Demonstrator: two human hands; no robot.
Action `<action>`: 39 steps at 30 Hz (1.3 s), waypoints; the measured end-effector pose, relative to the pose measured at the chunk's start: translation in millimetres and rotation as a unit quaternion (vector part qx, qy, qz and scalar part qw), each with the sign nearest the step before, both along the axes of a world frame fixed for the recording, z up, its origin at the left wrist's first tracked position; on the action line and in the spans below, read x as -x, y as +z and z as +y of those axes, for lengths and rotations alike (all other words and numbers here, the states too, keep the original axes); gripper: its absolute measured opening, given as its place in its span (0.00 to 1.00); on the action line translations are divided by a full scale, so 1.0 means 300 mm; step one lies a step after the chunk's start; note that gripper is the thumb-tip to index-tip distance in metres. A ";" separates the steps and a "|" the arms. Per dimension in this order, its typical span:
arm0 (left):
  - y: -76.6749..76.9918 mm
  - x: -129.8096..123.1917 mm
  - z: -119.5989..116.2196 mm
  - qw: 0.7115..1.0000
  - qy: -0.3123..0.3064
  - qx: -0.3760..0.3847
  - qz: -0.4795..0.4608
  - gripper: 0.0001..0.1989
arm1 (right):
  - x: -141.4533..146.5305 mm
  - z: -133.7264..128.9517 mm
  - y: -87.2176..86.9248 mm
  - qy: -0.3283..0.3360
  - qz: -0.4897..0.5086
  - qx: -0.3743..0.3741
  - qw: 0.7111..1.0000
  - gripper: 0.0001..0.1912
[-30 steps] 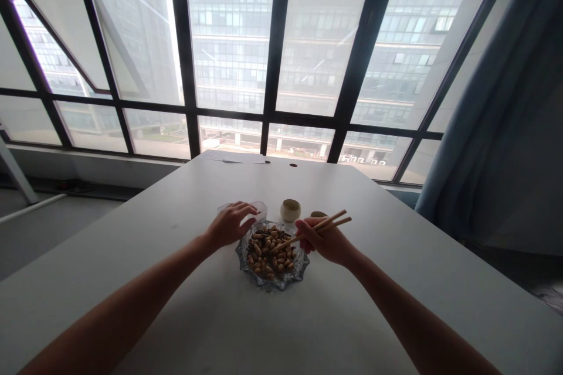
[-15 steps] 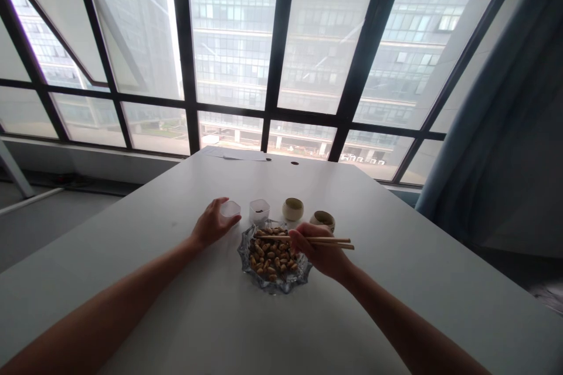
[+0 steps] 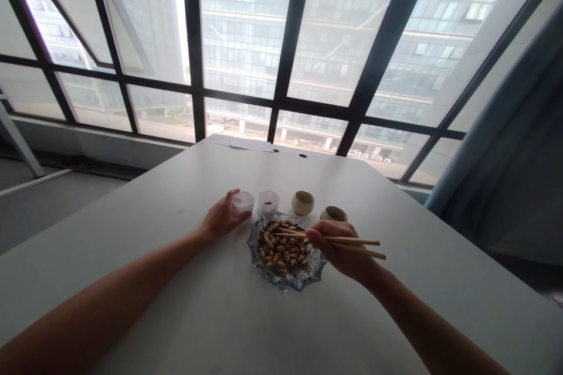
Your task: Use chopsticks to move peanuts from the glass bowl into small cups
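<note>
Bowl (image 3: 288, 285), glass with a zigzag rim, sits mid-bench (image 3: 211, 316), well in from left and right edges, well short of far edge. Peanut-like nuts (image 3: 281, 255) inside plus some dark bits; patch of glass bare on the right-edge side.

Right hand (image 3: 347, 261): fingers closed around wooden chopsticks (image 3: 357, 241), thick ends sticking out toward right edge, thin ends over the nuts in the bowl's far part. Can't tell if anything is pinched between the tips.

Left hand (image 3: 222, 217): curved, moderately wide, holding left clear cup (image 3: 243, 203) from its left-edge side, finger at the far side, thumb at the near side. Cup upright on bench.

Right clear cup (image 3: 268, 203): just beside it, upright, small dark bits at bottom. Untouched.

Round beige pot (image 3: 302, 203): next along toward right edge, upright, behind bowl. Second beige pot (image 3: 333, 213): further toward right edge and a bit closer to camera, partly hidden by right hand; contents too dim to tell.

White papers (image 3: 246, 144) at far left corner of bench. Two dark holes along far edge, near papers. Windows beyond far edge, bluish curtain (image 3: 492, 129) off right edge.
</note>
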State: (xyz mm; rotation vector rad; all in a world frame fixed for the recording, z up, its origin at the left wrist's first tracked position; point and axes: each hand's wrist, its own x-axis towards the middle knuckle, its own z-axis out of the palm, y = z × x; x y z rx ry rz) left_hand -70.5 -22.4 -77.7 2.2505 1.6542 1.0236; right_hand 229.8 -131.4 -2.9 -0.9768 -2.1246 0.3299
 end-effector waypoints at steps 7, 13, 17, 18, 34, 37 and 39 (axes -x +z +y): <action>0.003 -0.006 -0.004 1.000 0.008 0.006 0.008 0.36 | 0.016 -0.019 0.004 0.083 -0.094 -0.055 0.991 0.17; 0.002 -0.003 -0.003 1.000 0.008 -0.002 0.014 0.36 | 0.039 -0.032 0.016 0.097 -0.132 -0.134 0.977 0.16; 0.003 -0.004 -0.005 1.000 0.005 -0.002 0.011 0.36 | 0.041 -0.031 0.014 0.096 -0.128 -0.146 0.976 0.15; 0.004 -0.005 -0.006 1.000 0.004 -0.001 0.011 0.36 | 0.041 -0.031 0.012 0.097 -0.129 -0.148 0.976 0.15; -0.007 -0.004 0.006 1.000 -0.002 -0.016 0.023 0.35 | -0.015 0.007 -0.001 0.044 0.075 0.021 0.996 0.17; -0.005 -0.003 0.005 1.000 -0.001 -0.012 0.026 0.35 | -0.034 0.023 0.011 0.018 0.156 0.083 0.984 0.19; -0.003 -0.004 0.003 1.000 0.000 -0.007 0.029 0.36 | -0.045 0.027 0.028 0.005 0.193 0.100 0.976 0.19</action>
